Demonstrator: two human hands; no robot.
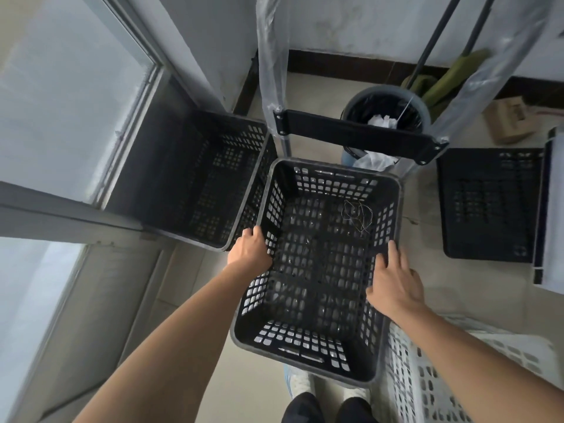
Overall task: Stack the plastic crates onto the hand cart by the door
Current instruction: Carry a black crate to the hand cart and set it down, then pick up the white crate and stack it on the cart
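Observation:
A black perforated plastic crate [317,355] sits in the middle, right in front of the hand cart [360,137], whose plastic-wrapped handle bars rise at the back. My left hand [250,250] grips the crate's left rim. My right hand [393,279] rests on the right rim with fingers nearly straight. A tangle of thin wire lies inside the crate. A second black crate [195,178] stands at the left by the glass door [61,117]. A third black crate [488,203] lies at the right. A white crate [427,386] is at the lower right.
A grey bin [386,114] with a black liner stands behind the cart's crossbar. Mop poles [439,35] lean in the back corner. A cardboard box [508,119] lies on the floor at far right. A white panel [552,209] stands at the right edge. My feet [329,392] are under the crate.

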